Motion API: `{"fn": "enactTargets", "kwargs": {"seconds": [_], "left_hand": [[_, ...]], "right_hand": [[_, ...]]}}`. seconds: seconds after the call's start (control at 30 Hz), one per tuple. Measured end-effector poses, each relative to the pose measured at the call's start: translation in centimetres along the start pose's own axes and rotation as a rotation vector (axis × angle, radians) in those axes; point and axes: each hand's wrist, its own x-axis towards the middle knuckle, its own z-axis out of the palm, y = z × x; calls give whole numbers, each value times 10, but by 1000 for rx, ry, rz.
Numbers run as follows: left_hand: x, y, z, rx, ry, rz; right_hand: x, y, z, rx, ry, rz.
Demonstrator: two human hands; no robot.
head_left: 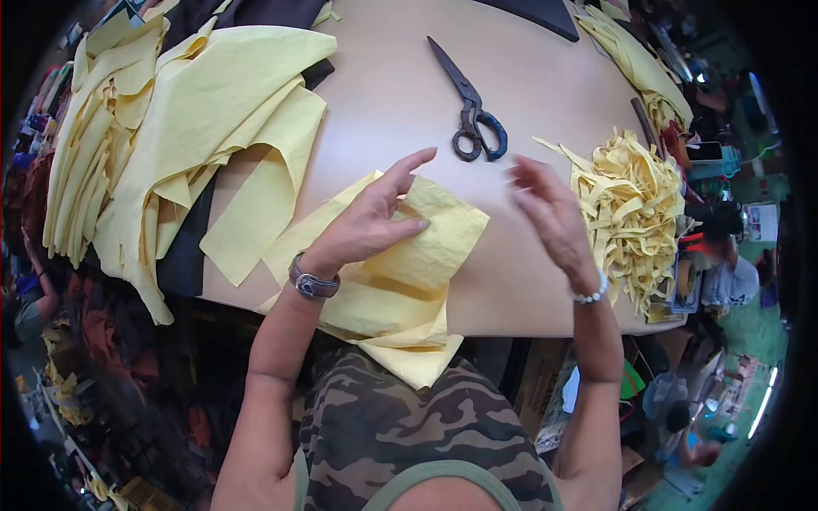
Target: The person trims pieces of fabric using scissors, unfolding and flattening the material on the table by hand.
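Note:
In front of my body a yellow cloth piece [388, 294] lies creased, its lower corner hanging over the table edge onto my lap. My left hand [371, 213] is over this cloth, thumb and fingers apart, with nothing gripped; whether it touches the cloth I cannot tell. To the right, my right hand [550, 213] is held above the bare tabletop, slightly blurred, fingers apart and holding nothing. Beyond both hands lies a pair of dark scissors [469, 102] with blue on one handle, blades pointing away from me. A heap of thin yellow fabric strips [626, 213] is close to my right hand.
Large folded yellow cloth pieces [213, 102] cover the table's left side, with dark fabric [192, 238] beneath. More yellow cloth [639, 68] lies at the far right edge. A dark flat piece [541, 13] is at the back of the table [383, 111]. Other people appear at the right.

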Motion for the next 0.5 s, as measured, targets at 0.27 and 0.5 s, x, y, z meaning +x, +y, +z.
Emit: {"fn": "enactTargets", "kwargs": {"seconds": [0.27, 0.5], "left_hand": [[3, 8, -1, 435, 10, -12], [-26, -30, -9, 1142, 381, -31]], "right_hand": [[42, -27, -17, 312, 142, -165], [64, 70, -113, -247, 502, -14]]}}
